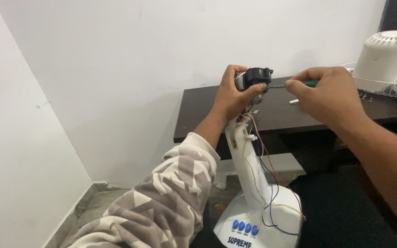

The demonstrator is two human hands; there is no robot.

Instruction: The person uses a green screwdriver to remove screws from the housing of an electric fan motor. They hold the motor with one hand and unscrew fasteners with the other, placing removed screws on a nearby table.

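Holding the small fan motor (252,79) at the top of a white fan stand (249,165), the left hand (233,94) wraps its fingers around the metal body and black housing, a closed grip that steadies the part just in front of the dark bench (281,112). The right hand (327,96) pinches a slim green-handled screwdriver (295,84) between thumb and fingers, its shaft lying level and its tip touching the side of the motor. Red, yellow, blue and black wires (263,160) hang loose from under the motor down to the stand's base (258,220), which carries a row of blue buttons and sits on the floor. The motor looks compact, rigid and fairly heavy for its size, so a firm hold around the body seems the right place to take it; the thin wires look easy to snag or pull off and are best left free of the fingers. The screwdriver is light and stiff, though its narrow handle could roll in a loose pinch. On the bench to the right stand a white vented fan cover (384,57) and a wire grille (382,87), well apart from both hands, and a small white piece (293,101) lies near the right hand.
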